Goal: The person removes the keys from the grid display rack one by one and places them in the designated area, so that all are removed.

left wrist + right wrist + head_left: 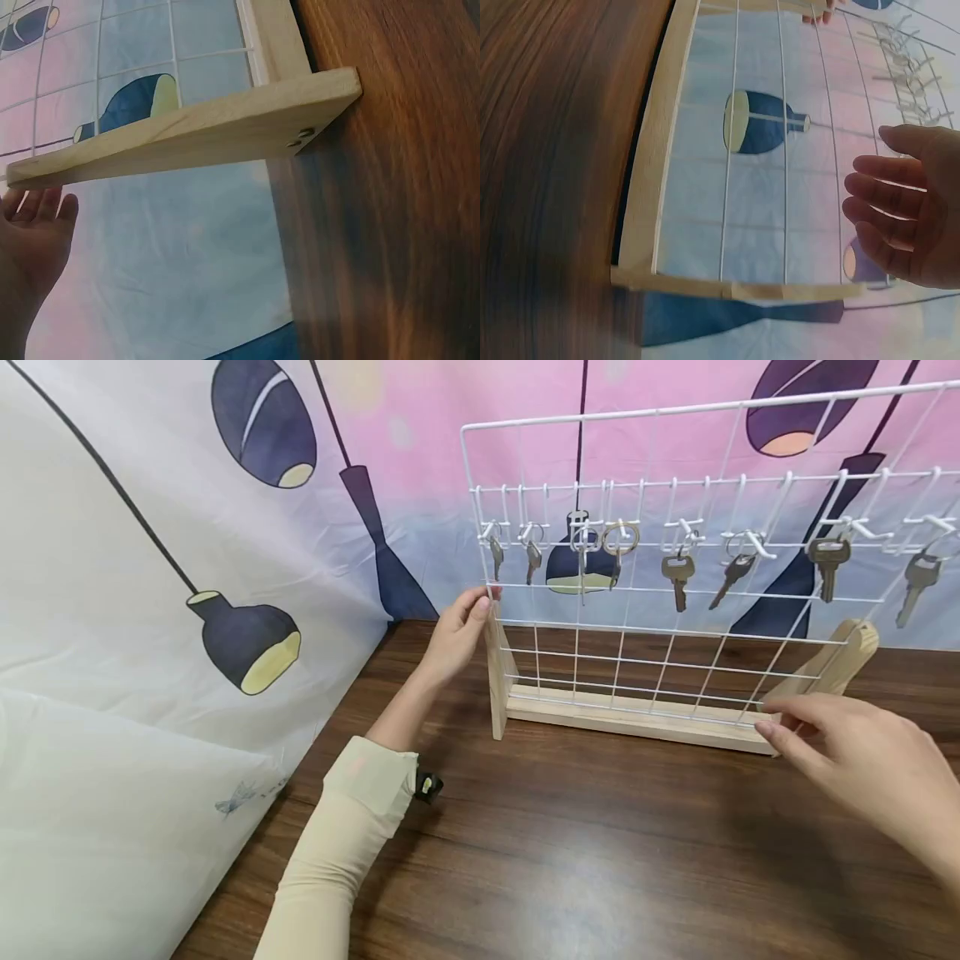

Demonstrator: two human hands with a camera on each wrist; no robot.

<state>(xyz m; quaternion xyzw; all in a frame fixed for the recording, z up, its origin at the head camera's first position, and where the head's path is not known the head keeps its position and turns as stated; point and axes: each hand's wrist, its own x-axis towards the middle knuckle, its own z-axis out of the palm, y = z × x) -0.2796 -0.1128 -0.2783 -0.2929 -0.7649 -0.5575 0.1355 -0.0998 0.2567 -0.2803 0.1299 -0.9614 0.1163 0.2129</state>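
A white wire grid rack (637,631) on a wooden base (637,720) stands on a brown table. Several keys (678,578) hang by rings from white hooks along its upper part. My left hand (453,639) holds the top of the left wooden upright (495,672), its fingertips partly hidden by the wood in the left wrist view. On the other side, my right hand (870,756) is held in front of the right wooden upright (847,660). Its fingers (889,195) are loosely extended and spread from the thumb, holding nothing.
Behind the rack hangs a pink and blue cloth (420,518) printed with dark lamps. A pale cloth (112,760) borders the left side. The wooden table top (570,843) spreads in front of the rack. A small black device (428,786) sits at the left wrist.
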